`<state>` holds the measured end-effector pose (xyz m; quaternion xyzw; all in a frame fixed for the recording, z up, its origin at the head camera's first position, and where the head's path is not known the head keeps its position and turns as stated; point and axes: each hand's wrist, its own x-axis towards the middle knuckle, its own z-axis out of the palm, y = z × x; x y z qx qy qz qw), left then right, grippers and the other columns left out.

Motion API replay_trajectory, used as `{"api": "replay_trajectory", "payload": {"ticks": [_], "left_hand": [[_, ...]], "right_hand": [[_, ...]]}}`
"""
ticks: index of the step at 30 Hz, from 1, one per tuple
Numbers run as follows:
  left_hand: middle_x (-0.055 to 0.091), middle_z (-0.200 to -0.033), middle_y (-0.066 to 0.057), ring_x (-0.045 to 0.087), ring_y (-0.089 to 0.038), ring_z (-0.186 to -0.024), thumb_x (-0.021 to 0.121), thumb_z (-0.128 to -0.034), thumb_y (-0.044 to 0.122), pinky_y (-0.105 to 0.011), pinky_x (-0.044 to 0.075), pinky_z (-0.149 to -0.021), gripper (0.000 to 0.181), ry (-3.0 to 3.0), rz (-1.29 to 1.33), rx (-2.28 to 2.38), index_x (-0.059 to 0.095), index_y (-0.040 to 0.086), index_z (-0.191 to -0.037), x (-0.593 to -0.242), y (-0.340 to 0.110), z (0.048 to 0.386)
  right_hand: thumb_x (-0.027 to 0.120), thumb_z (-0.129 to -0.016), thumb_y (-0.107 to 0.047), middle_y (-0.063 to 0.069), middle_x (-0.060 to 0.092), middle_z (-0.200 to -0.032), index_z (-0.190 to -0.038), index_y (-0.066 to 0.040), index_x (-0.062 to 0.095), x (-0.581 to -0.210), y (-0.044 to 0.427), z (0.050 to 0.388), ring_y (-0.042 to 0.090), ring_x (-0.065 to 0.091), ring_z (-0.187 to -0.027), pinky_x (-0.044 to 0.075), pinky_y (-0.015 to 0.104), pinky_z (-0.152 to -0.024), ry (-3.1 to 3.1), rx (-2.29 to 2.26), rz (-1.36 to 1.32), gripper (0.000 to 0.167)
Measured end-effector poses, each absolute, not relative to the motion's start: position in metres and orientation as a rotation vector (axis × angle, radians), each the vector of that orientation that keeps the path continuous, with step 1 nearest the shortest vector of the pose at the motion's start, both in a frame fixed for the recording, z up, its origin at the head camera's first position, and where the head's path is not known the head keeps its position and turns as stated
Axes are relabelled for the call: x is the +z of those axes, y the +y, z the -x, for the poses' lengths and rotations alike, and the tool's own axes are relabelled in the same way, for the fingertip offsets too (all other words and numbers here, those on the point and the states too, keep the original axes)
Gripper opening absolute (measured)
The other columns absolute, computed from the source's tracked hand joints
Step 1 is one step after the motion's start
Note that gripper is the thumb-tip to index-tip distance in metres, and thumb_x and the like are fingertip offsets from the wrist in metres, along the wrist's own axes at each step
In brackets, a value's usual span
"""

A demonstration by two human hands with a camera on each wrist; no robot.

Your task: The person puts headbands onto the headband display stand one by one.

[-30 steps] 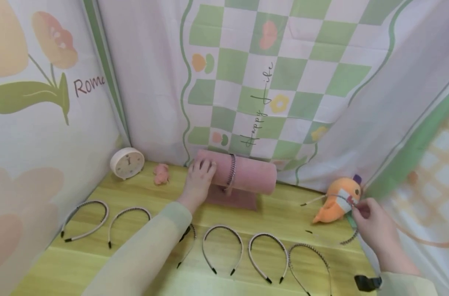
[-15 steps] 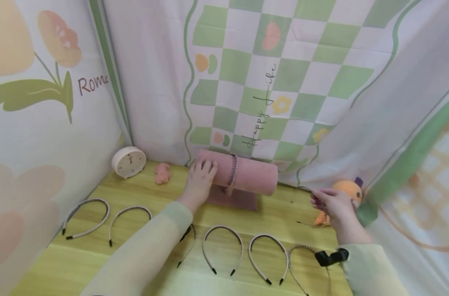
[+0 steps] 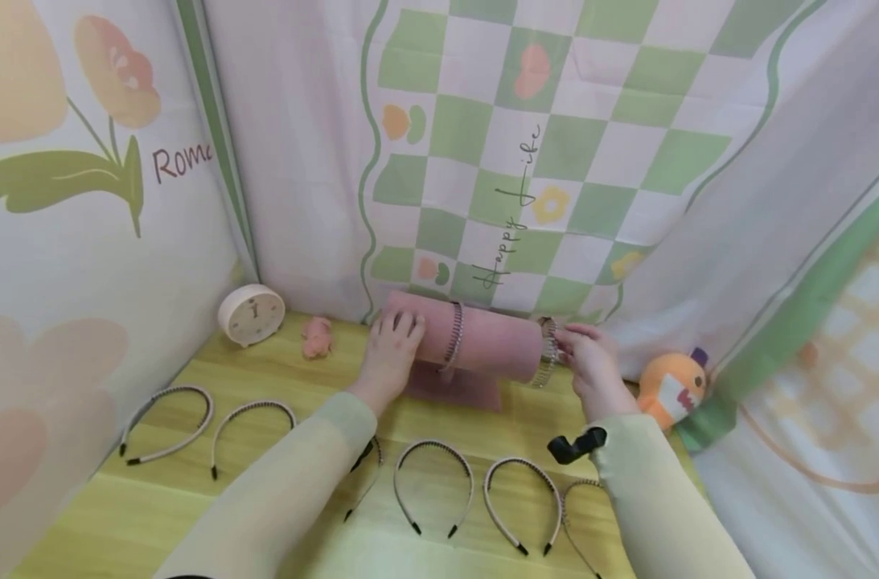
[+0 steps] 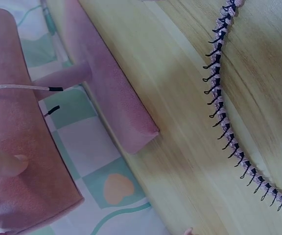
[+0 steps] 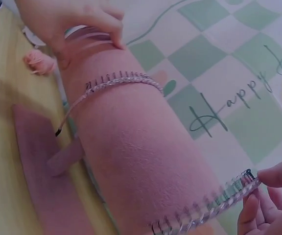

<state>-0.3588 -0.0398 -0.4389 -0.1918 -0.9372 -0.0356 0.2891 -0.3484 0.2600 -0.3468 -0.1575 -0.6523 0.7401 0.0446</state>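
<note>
A pink velvet headband stand (image 3: pixel 500 344) is a horizontal roll on a flat base (image 3: pixel 457 390). My left hand (image 3: pixel 388 354) grips its left end, with the thumb (image 4: pixel 11 165) against the velvet in the left wrist view. Around the roll's middle sits one braided headband (image 3: pixel 454 334) with small teeth inside. My right hand (image 3: pixel 593 366) pinches another braided, toothed headband (image 3: pixel 546 354) at the roll's right end. In the right wrist view this headband (image 5: pixel 207 213) lies across the roll's near end, held between thumb and fingers; its lower part is out of frame.
Several headbands lie in a row along the table's front, among them one (image 3: pixel 433 444) in the middle and one (image 3: pixel 167 392) at far left. A white clock (image 3: pixel 252 315), a small pink figure (image 3: pixel 316 337) and an orange plush toy (image 3: pixel 672 388) stand behind. A printed curtain (image 3: pixel 461 129) hangs close behind the stand.
My right hand has moved left from beside the orange plush toy, bringing the headband to the stand's right end. The left hand stays on the roll.
</note>
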Motion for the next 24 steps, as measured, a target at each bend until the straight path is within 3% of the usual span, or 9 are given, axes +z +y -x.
{"api": "replay_trajectory", "payload": {"ticks": [6,13,19,24], "left_hand": [[0.047,-0.131,-0.014,0.040,-0.037,-0.124,0.073,-0.0776,0.001,-0.051,0.037,-0.103,0.064,-2.514,0.520,-0.094,0.050,0.009,-0.137,-0.439,-0.041,0.360],[0.048,-0.129,-0.015,0.043,-0.037,-0.121,0.072,-0.0782,0.000,-0.052,0.040,-0.100,0.060,-2.460,0.527,-0.079,0.051,0.008,-0.134,-0.443,-0.041,0.361],[0.046,-0.131,-0.014,0.041,-0.036,-0.123,0.073,-0.0779,0.001,-0.051,0.038,-0.103,0.064,-2.503,0.510,-0.060,0.050,0.010,-0.137,-0.441,-0.040,0.362],[0.047,-0.132,-0.014,0.042,-0.037,-0.123,0.073,-0.0771,0.000,-0.052,0.039,-0.102,0.064,-2.513,0.520,-0.080,0.050,0.009,-0.136,-0.440,-0.040,0.361]], "right_hand": [[0.061,-0.093,0.001,0.005,0.056,-0.102,-0.120,0.005,0.052,-0.352,0.242,0.362,0.008,0.060,-0.070,0.054,0.023,-0.066,-2.134,2.174,0.427,0.029],[0.061,-0.094,-0.005,0.008,0.061,-0.103,-0.132,0.005,0.050,-0.360,0.234,0.372,0.013,0.061,-0.079,0.055,0.026,-0.068,-2.436,1.804,0.350,0.040],[0.061,-0.095,-0.017,0.019,0.060,-0.117,-0.124,0.001,0.060,-0.361,0.230,0.379,0.031,0.059,-0.102,0.051,0.040,-0.085,-2.682,1.329,0.199,0.034],[0.058,-0.098,-0.021,0.019,0.062,-0.115,-0.120,-0.002,0.063,-0.364,0.229,0.382,0.035,0.057,-0.107,0.047,0.048,-0.090,-2.766,1.088,0.098,0.030]]}}
